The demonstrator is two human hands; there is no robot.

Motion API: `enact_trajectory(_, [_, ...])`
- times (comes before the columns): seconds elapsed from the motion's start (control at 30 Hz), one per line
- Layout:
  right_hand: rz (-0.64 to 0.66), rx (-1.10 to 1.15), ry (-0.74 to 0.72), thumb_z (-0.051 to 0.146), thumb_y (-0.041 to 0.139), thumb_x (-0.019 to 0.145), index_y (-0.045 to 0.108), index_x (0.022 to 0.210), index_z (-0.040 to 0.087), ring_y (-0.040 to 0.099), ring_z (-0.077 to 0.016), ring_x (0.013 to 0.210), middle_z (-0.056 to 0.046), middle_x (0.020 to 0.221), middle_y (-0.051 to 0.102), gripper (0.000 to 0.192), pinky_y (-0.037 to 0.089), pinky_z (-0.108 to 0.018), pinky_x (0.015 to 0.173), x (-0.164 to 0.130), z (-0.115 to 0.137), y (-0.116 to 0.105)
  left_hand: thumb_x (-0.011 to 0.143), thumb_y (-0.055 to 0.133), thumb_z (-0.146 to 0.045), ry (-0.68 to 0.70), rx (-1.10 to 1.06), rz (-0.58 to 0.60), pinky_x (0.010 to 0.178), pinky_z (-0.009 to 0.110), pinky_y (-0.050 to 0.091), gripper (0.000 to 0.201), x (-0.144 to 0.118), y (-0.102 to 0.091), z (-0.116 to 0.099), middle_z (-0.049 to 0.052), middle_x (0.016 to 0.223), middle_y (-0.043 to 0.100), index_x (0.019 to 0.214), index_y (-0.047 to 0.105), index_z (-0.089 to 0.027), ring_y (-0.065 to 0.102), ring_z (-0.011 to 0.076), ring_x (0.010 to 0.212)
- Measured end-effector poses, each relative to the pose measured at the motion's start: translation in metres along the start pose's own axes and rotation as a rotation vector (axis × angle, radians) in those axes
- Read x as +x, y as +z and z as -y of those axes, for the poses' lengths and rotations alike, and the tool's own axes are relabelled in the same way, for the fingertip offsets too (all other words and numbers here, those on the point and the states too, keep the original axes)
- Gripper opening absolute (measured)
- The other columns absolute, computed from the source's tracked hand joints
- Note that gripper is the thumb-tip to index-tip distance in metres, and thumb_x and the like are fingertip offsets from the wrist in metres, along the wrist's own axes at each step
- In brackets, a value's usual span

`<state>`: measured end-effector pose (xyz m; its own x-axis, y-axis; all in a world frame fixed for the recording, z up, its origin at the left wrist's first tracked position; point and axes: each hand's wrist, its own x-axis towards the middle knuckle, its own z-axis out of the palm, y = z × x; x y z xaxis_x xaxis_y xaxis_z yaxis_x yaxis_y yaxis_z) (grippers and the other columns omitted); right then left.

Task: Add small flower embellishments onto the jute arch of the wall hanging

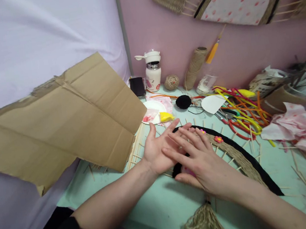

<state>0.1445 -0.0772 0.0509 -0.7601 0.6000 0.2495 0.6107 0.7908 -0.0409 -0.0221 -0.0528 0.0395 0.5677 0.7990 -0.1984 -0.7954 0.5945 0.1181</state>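
Note:
My left hand (157,147) is held palm up over the mint-green table (158,206), fingers spread. Palm down, my right hand (200,160) lies across it, its fingers resting on the left palm. Neither hand holds anything that I can see. Both hover over a round woven jute piece (242,159) with a black rim, wooden spokes and small pink flowers. A jute tassel (205,223) hangs from it near the table's front edge.
A big cardboard sheet (58,118) leans at the left. At the back stand a white bottle (152,71), a phone (137,86), twine spools (196,66) and a black pompom (183,102). Coloured pipe cleaners (242,113) and pink floral fabric (302,129) lie on the right.

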Motion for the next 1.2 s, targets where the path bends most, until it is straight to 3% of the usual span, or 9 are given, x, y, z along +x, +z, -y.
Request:
enact_trajectory(0.1, [-0.03, -0.014, 0.062, 0.055, 0.052, 0.093, 0.05, 0.143, 0.03, 0.02, -0.0357, 0.148, -0.009, 0.16, 0.032, 0.056, 0.019, -0.065, 0.114, 0.0, -0.002, -0.001, 0.091, 0.031, -0.071, 0.055, -0.009, 0.003, 0.103, 0.042, 0.04, 0.075, 0.0, 0.001, -0.001, 0.017, 0.134, 0.059, 0.141, 0.047, -0.017, 0.058, 0.0283, 0.122])
enact_trajectory(0.17, [-0.03, -0.025, 0.088, 0.056, 0.051, 0.093, 0.048, 0.145, 0.028, 0.02, -0.037, 0.147, -0.011, 0.161, 0.031, 0.059, 0.02, -0.066, 0.114, 0.0, -0.001, 0.0, 0.091, 0.032, -0.071, 0.009, -0.022, -0.004, 0.105, 0.043, 0.038, 0.076, 0.0, 0.001, 0.002, 0.017, 0.132, 0.06, 0.142, 0.046, -0.017, 0.057, 0.0289, 0.123])
enact_trajectory(0.3, [0.027, 0.007, 0.001, 0.065, 0.051, 0.088, 0.043, 0.148, 0.032, 0.018, -0.0372, 0.148, -0.012, 0.161, 0.03, 0.07, 0.022, -0.066, 0.113, 0.0, 0.001, -0.001, 0.09, 0.03, -0.072, -0.075, 0.004, 0.005, 0.106, 0.046, 0.036, 0.078, 0.0, -0.001, 0.004, 0.018, 0.133, 0.06, 0.142, 0.046, -0.017, 0.055, 0.032, 0.124])
enact_trajectory(0.47, [0.02, -0.021, 0.065, 0.061, 0.057, 0.087, 0.045, 0.147, 0.032, 0.016, -0.038, 0.149, -0.011, 0.162, 0.027, 0.068, 0.024, -0.067, 0.112, -0.001, -0.003, -0.004, 0.091, 0.032, -0.071, 0.043, -0.008, 0.023, 0.103, 0.043, 0.04, 0.074, -0.001, 0.001, 0.0, 0.016, 0.129, 0.062, 0.139, 0.05, -0.019, 0.058, 0.0286, 0.12])
enact_trajectory(0.63, [0.009, -0.016, 0.048, 0.067, 0.055, 0.083, 0.044, 0.148, 0.029, 0.019, -0.0396, 0.148, -0.014, 0.161, 0.029, 0.076, 0.025, -0.067, 0.112, -0.001, -0.003, -0.003, 0.089, 0.03, -0.073, -0.089, -0.008, 0.033, 0.104, 0.046, 0.038, 0.078, -0.002, 0.001, 0.005, 0.017, 0.125, 0.064, 0.138, 0.051, -0.016, 0.057, 0.0319, 0.122])
enact_trajectory(0.73, [0.029, 0.01, 0.002, 0.07, 0.052, 0.084, 0.044, 0.147, 0.033, 0.018, -0.0385, 0.148, -0.011, 0.162, 0.028, 0.073, 0.024, -0.067, 0.112, -0.003, -0.003, -0.007, 0.09, 0.029, -0.074, -0.018, 0.025, 0.032, 0.102, 0.044, 0.039, 0.077, -0.001, 0.001, 0.001, 0.017, 0.13, 0.061, 0.138, 0.051, -0.018, 0.058, 0.0306, 0.12])
enact_trajectory(0.83, [0.024, -0.017, 0.066, 0.066, 0.054, 0.085, 0.045, 0.147, 0.031, 0.016, -0.0392, 0.149, -0.012, 0.163, 0.024, 0.071, 0.025, -0.069, 0.111, -0.003, -0.005, -0.009, 0.09, 0.03, -0.073, 0.039, 0.019, 0.037, 0.102, 0.043, 0.04, 0.075, -0.002, 0.003, 0.0, 0.016, 0.129, 0.062, 0.137, 0.052, -0.02, 0.058, 0.029, 0.12])
enact_trajectory(1.03, [0.031, 0.024, 0.001, 0.073, 0.051, 0.081, 0.045, 0.147, 0.029, 0.019, -0.0409, 0.147, -0.014, 0.161, 0.029, 0.079, 0.026, -0.07, 0.11, -0.001, -0.002, -0.008, 0.089, 0.025, -0.076, -0.081, 0.038, 0.003, 0.104, 0.046, 0.037, 0.081, -0.001, 0.002, 0.003, 0.017, 0.13, 0.061, 0.138, 0.051, -0.017, 0.056, 0.0315, 0.124])
enact_trajectory(1.2, [0.028, 0.012, 0.063, 0.068, 0.055, 0.083, 0.047, 0.146, 0.031, 0.018, -0.0395, 0.148, -0.011, 0.162, 0.028, 0.073, 0.024, -0.069, 0.111, -0.002, -0.004, -0.011, 0.089, 0.028, -0.074, 0.034, 0.01, 0.015, 0.102, 0.044, 0.041, 0.077, 0.0, 0.002, 0.0, 0.016, 0.126, 0.063, 0.137, 0.052, -0.019, 0.059, 0.029, 0.118])
